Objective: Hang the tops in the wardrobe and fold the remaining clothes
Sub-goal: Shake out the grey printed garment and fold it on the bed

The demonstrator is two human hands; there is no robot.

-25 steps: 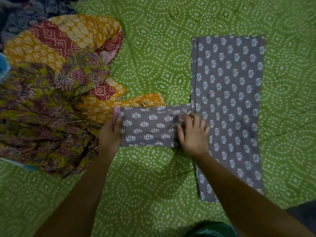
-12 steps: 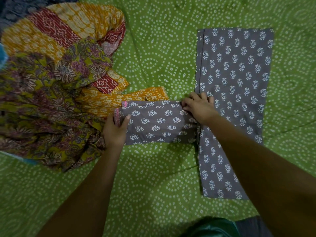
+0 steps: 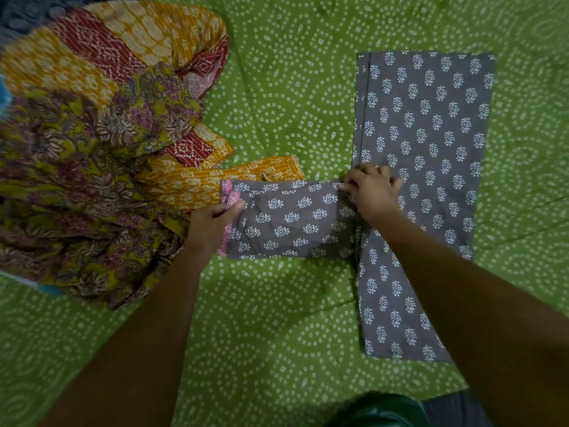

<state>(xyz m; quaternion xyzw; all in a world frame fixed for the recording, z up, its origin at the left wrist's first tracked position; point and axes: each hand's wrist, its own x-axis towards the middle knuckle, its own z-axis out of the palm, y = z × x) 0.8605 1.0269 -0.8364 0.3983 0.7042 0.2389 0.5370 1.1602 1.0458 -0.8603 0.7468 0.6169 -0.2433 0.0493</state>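
A grey top with white leaf print (image 3: 425, 143) lies flat on the green bedspread, its long body running from far to near on the right. Its sleeve (image 3: 295, 220) sticks out to the left, ending in a pink-trimmed cuff. My left hand (image 3: 212, 223) grips that cuff edge, thumb on top of the cloth. My right hand (image 3: 374, 192) pinches the sleeve's upper edge where it meets the body, fingers curled on the fabric.
A heap of clothes fills the left: a yellow-and-red printed garment (image 3: 123, 47) and an olive floral one (image 3: 77, 186), with an orange sleeve (image 3: 215, 180) reaching under the grey cuff. The green dotted bedspread (image 3: 277, 318) lies all around.
My right hand has slid from the sleeve's lower middle up to its top edge at the shoulder seam. My left hand has shifted on the cuff, thumb now over it.
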